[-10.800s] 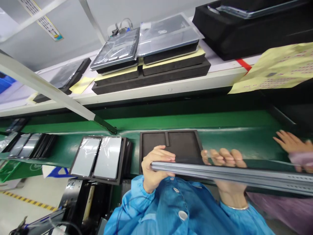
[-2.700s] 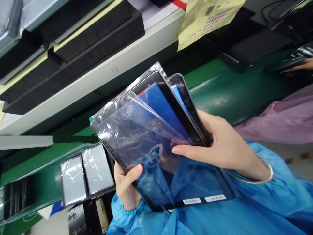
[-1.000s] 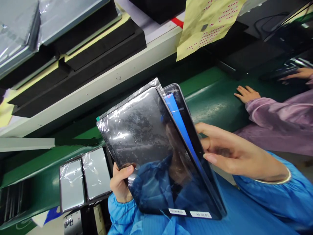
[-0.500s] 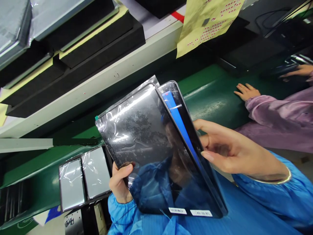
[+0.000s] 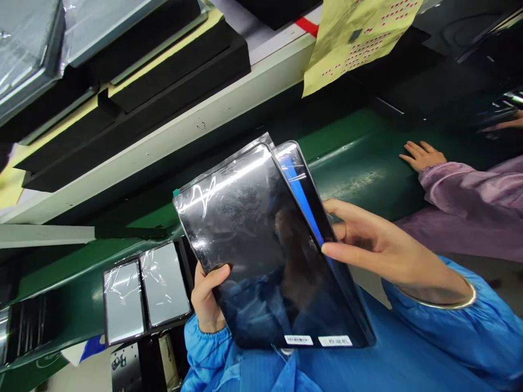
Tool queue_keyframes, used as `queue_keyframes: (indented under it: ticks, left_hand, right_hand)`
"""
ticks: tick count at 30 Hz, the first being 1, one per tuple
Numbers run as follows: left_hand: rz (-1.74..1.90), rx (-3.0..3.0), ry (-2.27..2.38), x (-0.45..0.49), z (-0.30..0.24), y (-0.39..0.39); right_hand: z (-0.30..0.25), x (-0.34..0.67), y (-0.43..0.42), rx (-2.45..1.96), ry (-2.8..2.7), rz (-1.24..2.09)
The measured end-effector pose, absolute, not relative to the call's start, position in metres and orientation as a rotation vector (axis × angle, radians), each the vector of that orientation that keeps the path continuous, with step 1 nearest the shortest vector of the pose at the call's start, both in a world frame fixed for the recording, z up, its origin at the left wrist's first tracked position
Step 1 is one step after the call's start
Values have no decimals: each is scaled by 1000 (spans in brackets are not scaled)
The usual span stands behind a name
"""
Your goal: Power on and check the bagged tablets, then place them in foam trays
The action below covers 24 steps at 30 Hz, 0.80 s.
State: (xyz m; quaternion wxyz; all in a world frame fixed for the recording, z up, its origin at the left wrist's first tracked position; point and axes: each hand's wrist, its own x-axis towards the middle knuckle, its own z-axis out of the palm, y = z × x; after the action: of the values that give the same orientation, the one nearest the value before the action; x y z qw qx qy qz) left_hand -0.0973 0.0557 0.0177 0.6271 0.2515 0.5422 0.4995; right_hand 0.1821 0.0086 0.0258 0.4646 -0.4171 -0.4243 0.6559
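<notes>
Two black tablets are held up together, one in front of the other. The front tablet (image 5: 253,234) is glossy, wrapped in clear film, with a green tab at its upper left corner and two white labels along its bottom edge. Behind it the rear tablet (image 5: 300,158) fans out to the right, a blue strip showing on it. My left hand (image 5: 209,296) grips the left edge, thumb on the front tablet's face, fingers hidden behind. My right hand (image 5: 379,247) closes on the right side, thumb at the front tablet's edge and fingers around the rear one.
Two grey panels in clear film (image 5: 165,286) lie at the lower left on the green bench (image 5: 347,174). A shelf (image 5: 159,144) above carries black foam blocks (image 5: 180,71) and wrapped devices. Yellow paper (image 5: 359,43) hangs over its edge. Another person's hand (image 5: 423,157) rests on the bench at right.
The gap between the two tablets has narrowed. My right thumb has moved left onto the front tablet's edge. The view has shifted slightly.
</notes>
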Motion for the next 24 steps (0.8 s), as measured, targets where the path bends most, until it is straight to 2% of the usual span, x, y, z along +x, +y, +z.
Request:
queue_keyframes:
  ticks: [6, 10, 18, 24]
  left_hand:
    - [1057, 673, 1225, -83, -3, 63]
    - [998, 733, 1171, -96, -37, 79]
    - [835, 608, 1317, -158, -158, 115]
    - [812, 646, 1453, -171, -236, 125]
  right_hand:
    - [-8, 176, 19, -1163, -796, 1520]
    - [-58, 192, 32, -1233, -789, 1511]
    - [-186, 239, 69, -1622, -708, 1438]
    - [-245, 236, 69, -1783, -744, 1533]
